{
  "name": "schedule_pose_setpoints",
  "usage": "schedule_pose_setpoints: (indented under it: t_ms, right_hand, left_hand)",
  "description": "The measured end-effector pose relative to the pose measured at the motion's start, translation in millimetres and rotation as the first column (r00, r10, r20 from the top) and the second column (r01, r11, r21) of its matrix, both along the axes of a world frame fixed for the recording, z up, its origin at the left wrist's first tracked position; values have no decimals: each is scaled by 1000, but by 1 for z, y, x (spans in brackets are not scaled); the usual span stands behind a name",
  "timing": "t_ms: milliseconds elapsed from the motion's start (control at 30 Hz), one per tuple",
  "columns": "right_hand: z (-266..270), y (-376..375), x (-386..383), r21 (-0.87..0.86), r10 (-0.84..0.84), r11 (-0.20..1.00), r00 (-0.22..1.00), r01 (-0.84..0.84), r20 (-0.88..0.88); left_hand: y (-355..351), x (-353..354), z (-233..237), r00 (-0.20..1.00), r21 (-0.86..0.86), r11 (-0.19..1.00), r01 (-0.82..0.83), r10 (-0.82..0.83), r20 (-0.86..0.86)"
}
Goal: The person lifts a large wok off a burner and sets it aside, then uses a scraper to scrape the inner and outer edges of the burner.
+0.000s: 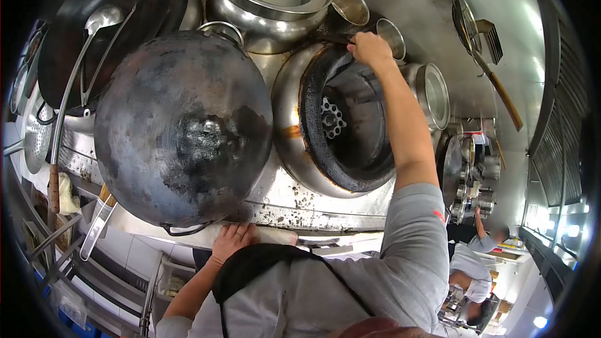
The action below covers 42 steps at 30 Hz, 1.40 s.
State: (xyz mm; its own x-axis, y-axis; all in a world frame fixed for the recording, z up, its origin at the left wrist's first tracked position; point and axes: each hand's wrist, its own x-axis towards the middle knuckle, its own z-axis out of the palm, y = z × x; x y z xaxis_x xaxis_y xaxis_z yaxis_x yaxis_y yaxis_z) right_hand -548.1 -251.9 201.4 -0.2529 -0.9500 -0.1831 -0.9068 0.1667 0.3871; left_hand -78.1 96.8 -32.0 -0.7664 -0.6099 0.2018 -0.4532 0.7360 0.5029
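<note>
My right hand (372, 49) reaches over the open wok burner (288, 126) to its far rim. Its fingers are closed beside a dark, bar-like piece (335, 37); what they grip is hidden. Inside the burner shows a grey metal burner head (332, 117) with a scalloped edge. My left hand (235, 240) lies on the stove's front edge, fingers laid flat near a pale cloth-like strip (275, 236). Just above that hand a large blackened wok (181, 128) rests upside down, its loop handle (188, 230) toward me.
A lidless steel pot (269, 15) and small steel cups (349, 4) stand behind the burner. At left are another dark wok, a ladle (56, 150) and a perforated skimmer (35, 131). Utensils hang on the wall (501, 97). Other people (469, 269) work at far right.
</note>
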Motion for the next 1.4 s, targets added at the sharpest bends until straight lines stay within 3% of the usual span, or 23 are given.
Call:
schedule_pose_setpoints:
  t_ms: [167, 267, 400, 500, 567, 633, 700, 767, 833, 1033, 1133, 1300, 1400]
  right_hand:
    - [12, -9, 11, 47, 62, 997, 995, -59, -75]
    - [-26, 14, 5, -2, 40, 999, 999, -40, -4]
    - [-27, 61, 18, -66, -29, 997, 999, 32, 37]
    - [-40, 83, 11, -365, -51, 918, 957, 158, 285]
    - [-35, 80, -2, -357, -120, 877, 865, 323, 487]
    - [-36, 74, -9, -361, -151, 854, 843, 374, 516]
    - [-42, 57, -4, -414, -140, 858, 914, 304, 382]
    - [-56, 44, 11, -477, -111, 830, 923, 291, 369]
    - [-57, 31, 24, -478, -235, 791, 910, 383, 342]
    - [-20, 51, 13, -445, -114, 849, 922, 284, 370]
    - [-49, 32, -14, -428, -228, 843, 937, 325, 263]
    - [1, 51, -3, -516, -86, 819, 943, 251, 322]
    - [-2, 53, -7, -419, -89, 854, 881, 308, 465]
  left_hand:
    - [-4, -1, 7, 1000, 17, 1000, -12, 13, -22]
    - [-4, -2, 2, 999, 7, 1000, -17, 17, -46]
    - [0, 0, -5, 999, 0, 1000, -2, 2, -41]
    - [1, 0, -5, 999, -20, 1000, -11, 10, -52]
    - [-2, 2, -5, 1000, -21, 1000, 8, -8, -24]
    - [0, 1, -2, 1000, -10, 1000, 12, -12, -22]
    - [-2, -1, 2, 999, 0, 1000, -7, 7, -45]
    - [-2, -2, 5, 999, 6, 1000, -8, 8, -41]
    - [-5, 0, 6, 999, -11, 1000, -7, 7, -38]
    - [-1, -2, 1, 998, -20, 999, -26, 25, -58]
    - [-1, -2, 5, 999, -8, 1000, -16, 15, -50]
    - [-3, 1, 0, 999, -2, 1000, -4, 4, -50]
    - [-1, -1, -1, 999, 21, 1000, -17, 18, -38]
